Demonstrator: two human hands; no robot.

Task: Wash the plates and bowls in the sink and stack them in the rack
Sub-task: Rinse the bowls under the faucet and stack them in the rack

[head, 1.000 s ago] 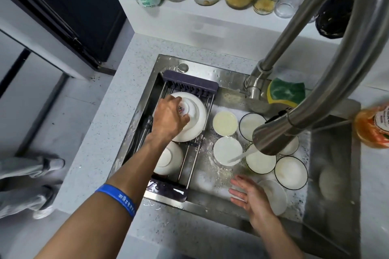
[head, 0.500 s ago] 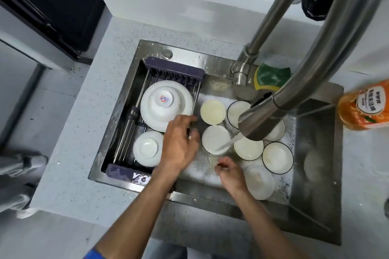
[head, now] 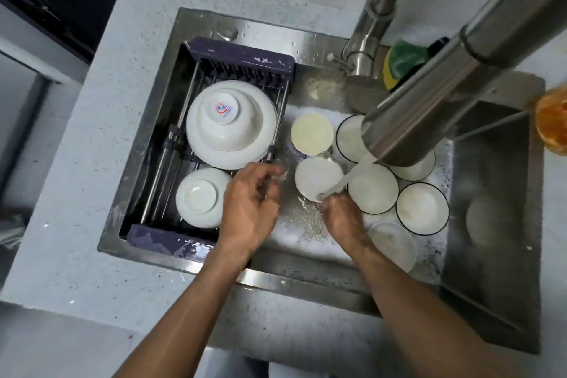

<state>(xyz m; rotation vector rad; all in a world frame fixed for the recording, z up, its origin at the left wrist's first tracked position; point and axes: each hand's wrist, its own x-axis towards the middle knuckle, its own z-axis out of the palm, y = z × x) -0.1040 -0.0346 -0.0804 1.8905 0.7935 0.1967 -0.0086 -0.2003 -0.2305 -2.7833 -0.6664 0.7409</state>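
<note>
We hold our right hand under the running water from the tap, fingers curled on the near edge of a small white bowl in the middle of the sink. Our left hand hangs loose and holds nothing. At the sink's left end, the rack holds an upside-down bowl with a red and blue mark too blurry to read.

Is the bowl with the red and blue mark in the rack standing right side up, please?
No, the marked bowl lies upside down on a white plate in the rack, its foot ring facing the camera.
</note>
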